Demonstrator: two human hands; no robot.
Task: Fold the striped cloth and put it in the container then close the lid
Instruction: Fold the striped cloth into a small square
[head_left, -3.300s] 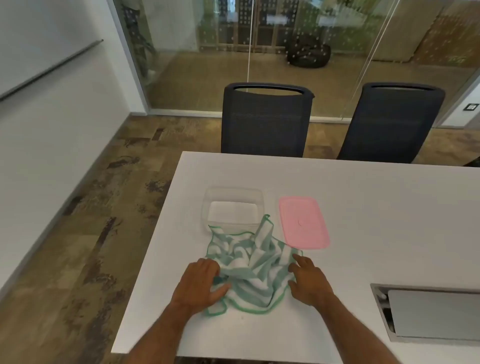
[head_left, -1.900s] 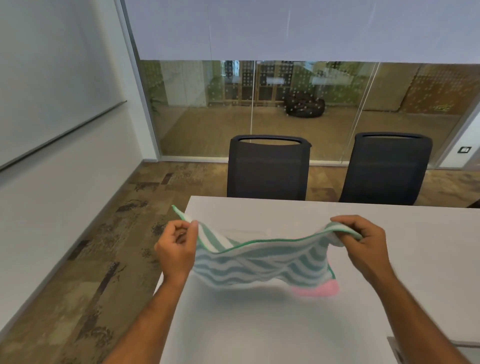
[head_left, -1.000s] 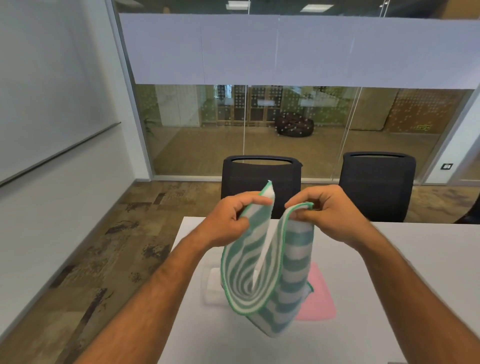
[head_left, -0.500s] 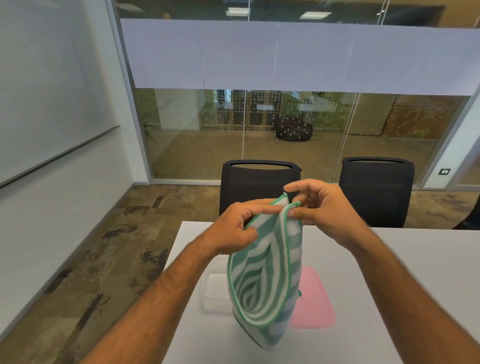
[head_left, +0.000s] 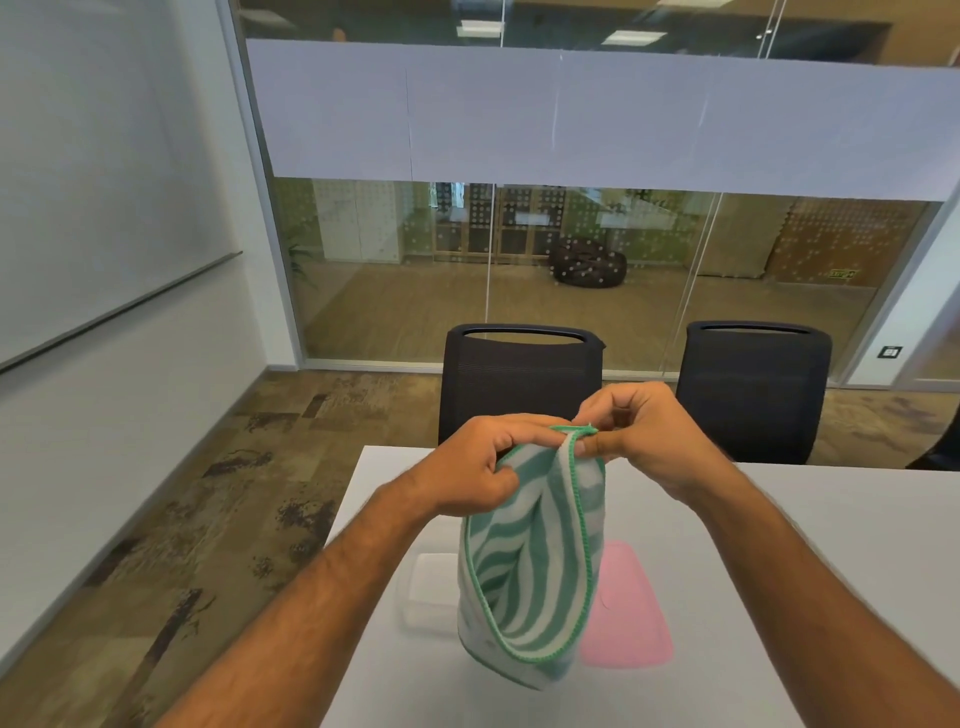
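Two forearms reached up from the bottom of the view, and between them the cloth (head_left: 530, 561) hung in mid-air above the table (head_left: 779, 545), doubled into a loose U with its green hem running round the open edge. The left hand (head_left: 478, 467) was closed on the cloth's upper left corners, thumb and fingers pinched over the fabric. The right hand (head_left: 639, 441) pinched the hem at the top, thumb and forefinger tight on it, the other fingers curled loosely. The two hands were touching or very nearly so, bringing the top corners together.

To my eye the step in hand was the first fold, half made. To do it well the corners would need matching exactly before either pinch let go, and the hanging fold should be allowed to drop straight so the stripes lay flat rather than bulging as they did. Laying it on the table to press the crease would probably serve better than folding again in the air, since soft cloth slips.

Just beyond and below the cloth, on the table, the clear container (head_left: 428, 597) sat open on the left, partly hidden, with the pink lid (head_left: 628, 613) lying flat beside it on the right. Farther off stood two dark chairs (head_left: 519, 384), then a glass wall.
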